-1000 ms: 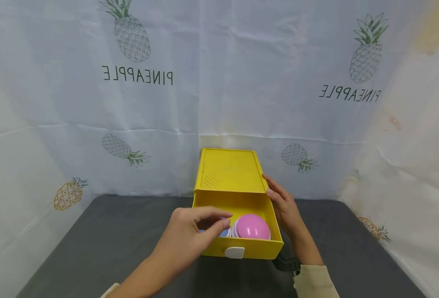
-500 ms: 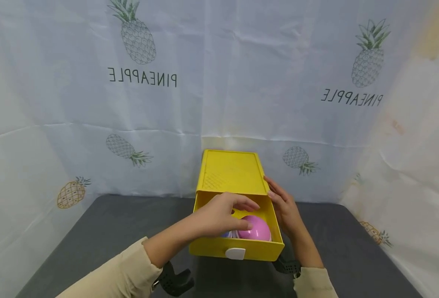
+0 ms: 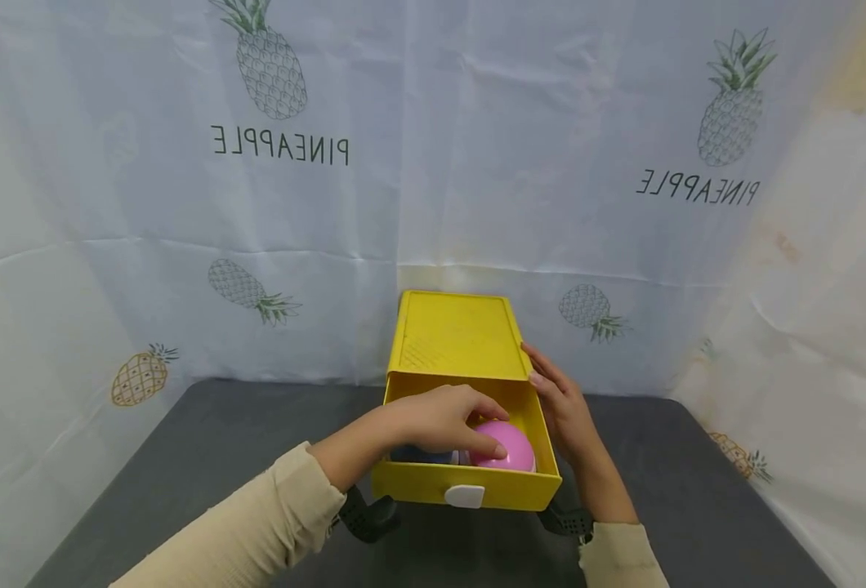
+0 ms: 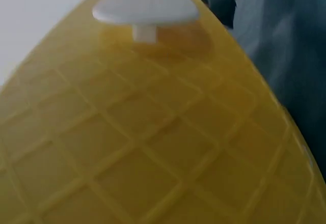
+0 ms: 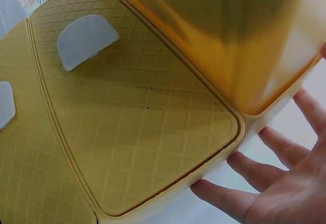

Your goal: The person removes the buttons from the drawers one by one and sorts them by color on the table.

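Note:
A yellow drawer cabinet (image 3: 458, 331) stands on the table with its top drawer (image 3: 510, 492) pulled out towards me. Inside the drawer, at the right, sits a glossy pink domed thing (image 3: 517, 445). My left hand (image 3: 448, 416) reaches in from the left and grips the dome, thumb on the near side and fingers over the far side. A bluish thing (image 3: 418, 455) lies beside it, mostly hidden under that hand. My right hand (image 3: 569, 416) rests against the cabinet's right side; the right wrist view shows its straight, spread fingers (image 5: 224, 197) along the edge.
A white handle (image 3: 465, 496) sticks out from the drawer front. Below are more closed drawers with a lattice pattern (image 5: 147, 127) and white handles. The dark table (image 3: 271, 441) ends at a pineapple-print curtain (image 3: 315, 327) behind and at the sides.
My left hand has moved right over the drawer and then closed its thumb and fingers on the pink domed thing. The right hand has stayed at the cabinet's side.

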Tool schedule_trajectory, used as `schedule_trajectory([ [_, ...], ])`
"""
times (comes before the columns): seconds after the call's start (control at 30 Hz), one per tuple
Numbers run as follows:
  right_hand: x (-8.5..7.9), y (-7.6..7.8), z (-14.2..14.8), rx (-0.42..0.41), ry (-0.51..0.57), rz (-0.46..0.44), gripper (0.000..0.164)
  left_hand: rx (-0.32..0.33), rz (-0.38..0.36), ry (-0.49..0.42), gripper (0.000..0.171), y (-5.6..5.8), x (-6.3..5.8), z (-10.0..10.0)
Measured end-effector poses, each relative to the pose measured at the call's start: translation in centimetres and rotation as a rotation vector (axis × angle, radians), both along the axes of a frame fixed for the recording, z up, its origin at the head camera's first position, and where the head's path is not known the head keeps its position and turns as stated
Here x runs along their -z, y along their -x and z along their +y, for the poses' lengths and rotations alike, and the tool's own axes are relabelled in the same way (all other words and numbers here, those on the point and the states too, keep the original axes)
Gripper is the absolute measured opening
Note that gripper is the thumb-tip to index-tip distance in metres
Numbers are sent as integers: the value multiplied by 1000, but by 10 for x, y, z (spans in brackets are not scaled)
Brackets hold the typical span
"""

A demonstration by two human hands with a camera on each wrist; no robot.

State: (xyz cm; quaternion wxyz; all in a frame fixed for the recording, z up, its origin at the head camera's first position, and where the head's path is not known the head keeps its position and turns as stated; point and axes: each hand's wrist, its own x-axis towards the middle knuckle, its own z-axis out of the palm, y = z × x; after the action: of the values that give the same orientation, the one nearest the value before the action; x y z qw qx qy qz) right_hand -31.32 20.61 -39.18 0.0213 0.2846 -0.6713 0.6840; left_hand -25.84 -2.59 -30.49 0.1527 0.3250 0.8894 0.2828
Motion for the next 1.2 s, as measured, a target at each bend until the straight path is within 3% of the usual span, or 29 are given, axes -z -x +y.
schedule_trajectory([
  [0.2,0,1,1,-6,0,16,54,72,-3,-41,46,3,3,-2],
  [0.5,0,1,0,-9,8,8,54,56,24,-115,49,1,3,-4],
  [0.83,-1,1,0,-3,-1,6,53,51,-55,-222,47,1,2,-6],
  [1.0,0,2,0,-13,11,14,53,-13,-70,-342,43,-2,-1,-15],
  [1.2,0,1,-2,-4,23,4,54,-86,-165,-638,43,-8,-1,-38],
])
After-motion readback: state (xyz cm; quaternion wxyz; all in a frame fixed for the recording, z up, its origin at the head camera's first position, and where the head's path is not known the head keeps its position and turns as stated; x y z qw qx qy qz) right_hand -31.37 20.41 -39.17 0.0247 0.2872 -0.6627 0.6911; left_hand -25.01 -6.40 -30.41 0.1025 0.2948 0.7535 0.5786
